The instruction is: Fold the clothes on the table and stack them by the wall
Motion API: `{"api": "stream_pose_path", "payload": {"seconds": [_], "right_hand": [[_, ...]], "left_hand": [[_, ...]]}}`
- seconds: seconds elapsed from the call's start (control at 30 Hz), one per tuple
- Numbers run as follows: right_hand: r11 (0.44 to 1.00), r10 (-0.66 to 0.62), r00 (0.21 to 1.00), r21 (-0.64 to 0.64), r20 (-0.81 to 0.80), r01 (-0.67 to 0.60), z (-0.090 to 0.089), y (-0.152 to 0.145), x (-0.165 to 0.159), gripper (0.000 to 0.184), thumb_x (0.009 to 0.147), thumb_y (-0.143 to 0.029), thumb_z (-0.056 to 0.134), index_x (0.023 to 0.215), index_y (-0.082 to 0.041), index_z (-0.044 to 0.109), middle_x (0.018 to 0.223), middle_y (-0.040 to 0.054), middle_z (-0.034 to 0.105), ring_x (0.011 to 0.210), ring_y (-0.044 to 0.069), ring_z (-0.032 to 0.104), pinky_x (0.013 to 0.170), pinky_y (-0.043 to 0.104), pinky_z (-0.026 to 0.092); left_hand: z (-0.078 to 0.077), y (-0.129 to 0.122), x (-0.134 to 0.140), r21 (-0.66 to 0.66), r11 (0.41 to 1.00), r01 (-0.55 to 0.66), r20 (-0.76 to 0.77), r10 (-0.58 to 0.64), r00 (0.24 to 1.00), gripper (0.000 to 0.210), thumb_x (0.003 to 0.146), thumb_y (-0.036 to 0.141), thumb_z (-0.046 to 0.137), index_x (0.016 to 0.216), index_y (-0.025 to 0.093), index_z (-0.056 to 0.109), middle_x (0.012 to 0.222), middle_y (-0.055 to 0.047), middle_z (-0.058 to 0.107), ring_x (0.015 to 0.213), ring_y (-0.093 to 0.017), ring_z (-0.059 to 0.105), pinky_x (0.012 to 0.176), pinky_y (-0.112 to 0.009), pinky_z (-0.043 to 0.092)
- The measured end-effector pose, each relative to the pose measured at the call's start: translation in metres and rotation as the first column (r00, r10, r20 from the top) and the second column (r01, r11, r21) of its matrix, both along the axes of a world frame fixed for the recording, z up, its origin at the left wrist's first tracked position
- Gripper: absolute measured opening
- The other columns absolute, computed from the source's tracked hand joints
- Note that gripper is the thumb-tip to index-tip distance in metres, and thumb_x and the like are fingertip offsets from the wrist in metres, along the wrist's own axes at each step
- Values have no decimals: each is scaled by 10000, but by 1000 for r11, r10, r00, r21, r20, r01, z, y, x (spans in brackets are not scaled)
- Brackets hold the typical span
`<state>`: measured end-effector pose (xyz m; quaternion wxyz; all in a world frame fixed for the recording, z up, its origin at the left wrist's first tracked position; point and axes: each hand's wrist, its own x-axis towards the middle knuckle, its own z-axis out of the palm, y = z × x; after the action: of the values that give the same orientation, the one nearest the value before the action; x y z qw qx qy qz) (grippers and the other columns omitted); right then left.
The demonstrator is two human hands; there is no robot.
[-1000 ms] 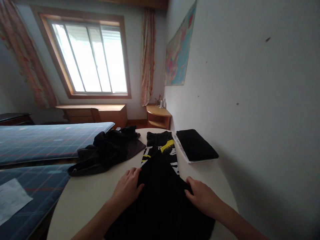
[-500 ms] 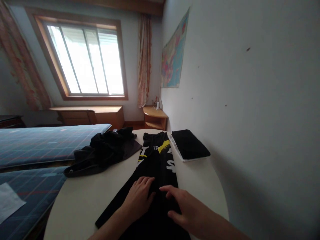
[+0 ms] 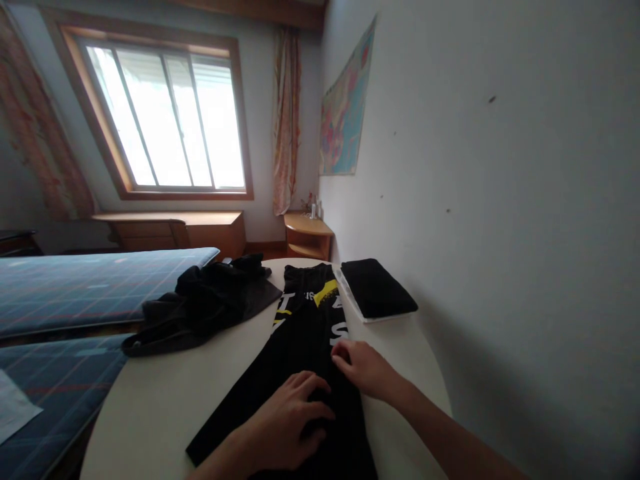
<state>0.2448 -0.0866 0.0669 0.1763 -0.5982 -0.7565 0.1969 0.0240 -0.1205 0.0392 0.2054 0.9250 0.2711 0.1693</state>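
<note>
Black trousers (image 3: 300, 353) with white letters and yellow marks lie lengthwise on the round white table (image 3: 145, 407), the waistband at the far side. My left hand (image 3: 287, 420) rests over the leg part, its fingers bent a little and spread, holding nothing. At the right edge of the trousers, beside a white letter, my right hand (image 3: 363, 367) has its fingertips drawn together on the cloth. The near ends of the legs run out of view or behind my left arm.
A crumpled dark garment (image 3: 215, 300) hangs over the table's left side. At the back right lies a folded black cloth (image 3: 377, 287) on something white. Blue plaid mattresses (image 3: 75, 287) flank the table on the left, a white wall (image 3: 525, 267) on the right.
My right hand has moved away from me to the right edge of the trousers, and its fingers have closed there. My left hand has shifted slightly nearer and to the right.
</note>
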Motion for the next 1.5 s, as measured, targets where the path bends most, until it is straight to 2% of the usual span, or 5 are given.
{"api": "stream_pose_path", "payload": {"seconds": [0.27, 0.67, 1.1, 1.33, 1.5], "right_hand": [[962, -202, 950, 229, 238, 148, -15, 94, -28, 234, 940, -301, 558, 1124, -202, 663, 1138, 82, 701, 1055, 216, 635, 877, 296, 414], [921, -377, 886, 212, 271, 328, -28, 174, -51, 287, 980, -280, 460, 1092, -129, 677, 1052, 184, 722, 1057, 282, 655, 953, 405, 369], [977, -108, 969, 206, 221, 62, -43, 143, -25, 361, 1009, -265, 414, 1295, -180, 617, 1369, 125, 579, 1246, 245, 522, 1052, 348, 354], [977, -23, 983, 213, 184, -17, -51, 118, 0, 394, 1005, -311, 446, 1346, -182, 594, 1442, 108, 542, 1327, 249, 473, 1120, 375, 312], [964, -51, 994, 266, 95, 24, -50, 108, 17, 324, 1000, -268, 429, 1176, -184, 687, 1259, 86, 669, 1185, 211, 585, 1044, 322, 398]], "left_hand": [[-5, 6, -1, 38, 968, 250, -37, -248, 968, 350, 787, 404, 808, 1108, 328, 689, 1277, 10, 610, 1200, -222, 530, 1056, -343, 395], [-64, 13, 26, 415, 845, 338, -99, -327, 940, 158, 975, 416, 594, 1029, 271, 626, 1046, 76, 717, 873, -108, 616, 645, -271, 391], [-52, 4, 31, 295, 886, 358, -77, -351, 933, 308, 1060, 349, 401, 1357, 308, 473, 1471, 17, 532, 1401, -168, 420, 1201, -367, 244], [-47, -3, 32, 307, 861, 405, -94, -396, 913, 388, 1064, 335, 390, 1452, 335, 389, 1480, -2, 523, 1383, -182, 450, 1114, -345, 374], [-33, -9, 47, 425, 867, 258, -120, -229, 966, 357, 1032, 398, 476, 1375, 298, 457, 1256, -22, 669, 971, -171, 654, 735, -268, 482]]}}
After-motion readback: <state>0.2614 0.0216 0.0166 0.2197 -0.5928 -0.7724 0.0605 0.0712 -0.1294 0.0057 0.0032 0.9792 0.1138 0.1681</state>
